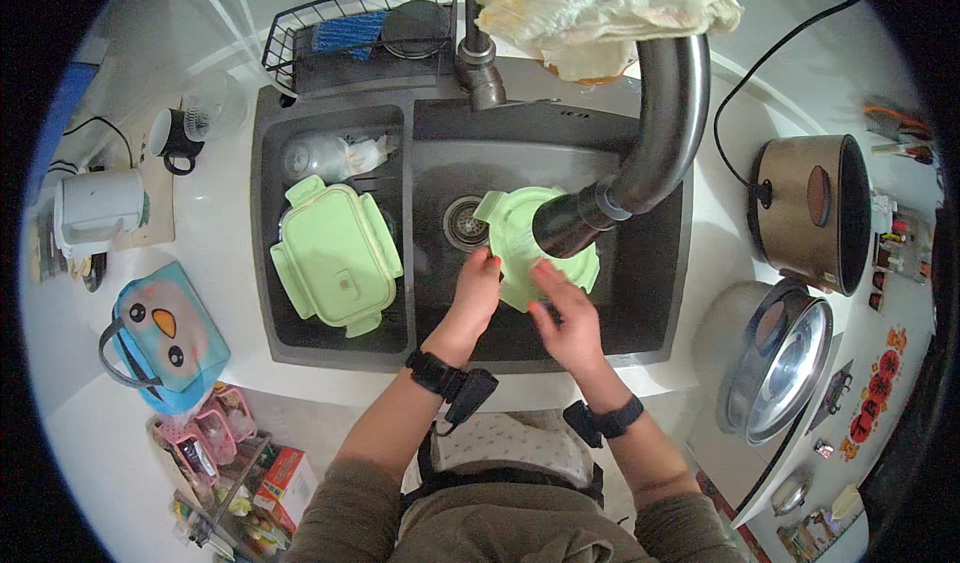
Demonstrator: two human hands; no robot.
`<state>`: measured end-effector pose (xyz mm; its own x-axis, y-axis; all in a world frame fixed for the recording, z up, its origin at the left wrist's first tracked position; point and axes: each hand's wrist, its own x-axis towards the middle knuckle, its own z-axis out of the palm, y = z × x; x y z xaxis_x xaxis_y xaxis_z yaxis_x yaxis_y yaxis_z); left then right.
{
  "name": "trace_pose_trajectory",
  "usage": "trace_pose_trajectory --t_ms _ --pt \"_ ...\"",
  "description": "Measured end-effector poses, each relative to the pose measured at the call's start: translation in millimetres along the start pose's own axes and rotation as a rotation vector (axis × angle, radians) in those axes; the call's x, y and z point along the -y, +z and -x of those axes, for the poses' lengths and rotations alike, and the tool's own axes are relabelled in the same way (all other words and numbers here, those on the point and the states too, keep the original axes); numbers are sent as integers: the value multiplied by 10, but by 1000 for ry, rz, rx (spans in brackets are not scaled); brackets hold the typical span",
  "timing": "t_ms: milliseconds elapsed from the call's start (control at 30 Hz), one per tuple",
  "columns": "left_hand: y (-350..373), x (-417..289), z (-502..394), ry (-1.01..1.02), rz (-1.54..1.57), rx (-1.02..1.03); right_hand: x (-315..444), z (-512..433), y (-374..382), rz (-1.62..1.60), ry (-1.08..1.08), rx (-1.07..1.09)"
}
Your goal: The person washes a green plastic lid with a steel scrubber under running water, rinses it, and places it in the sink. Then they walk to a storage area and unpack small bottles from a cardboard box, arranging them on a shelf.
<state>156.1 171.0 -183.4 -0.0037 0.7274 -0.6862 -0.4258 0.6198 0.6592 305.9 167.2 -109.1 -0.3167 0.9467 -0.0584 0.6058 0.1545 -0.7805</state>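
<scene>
A light green plastic container lid (512,285) with side flaps is held tilted under the faucet (574,225) in the right sink basin. My left hand (476,293) grips its near left edge. My right hand (568,314) lies against the lid's near side, fingers apart and not closed around it. The faucet head covers part of the lid, and water seems to run over it. Left of my hands, a larger rectangular green lid (341,255) rests in the left basin (289,338), with a clear plastic cup (306,159) behind it.
The steel drain (463,221) lies beside the lid. The thick faucet neck (679,127) arches over the right basin, a cloth (607,0) draped on top. A wire rack (360,34) stands behind, a black mug (178,140) at left, a brown pot (795,210) at right.
</scene>
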Motion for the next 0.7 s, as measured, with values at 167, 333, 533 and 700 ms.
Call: trace_pose_trajectory --t_ms 167,333,533,700 --pt "9 172 -163 7 -97 9 -416 100 -147 184 269 -371" --pt "-95 5 0 -40 -26 100 -757 34 -206 -511 775 -330" --pt "-311 -336 373 52 -343 -165 -721 -91 81 -724 782 -102" --pt "-426 -426 466 238 -329 -209 -578 -364 327 -883 780 -147"
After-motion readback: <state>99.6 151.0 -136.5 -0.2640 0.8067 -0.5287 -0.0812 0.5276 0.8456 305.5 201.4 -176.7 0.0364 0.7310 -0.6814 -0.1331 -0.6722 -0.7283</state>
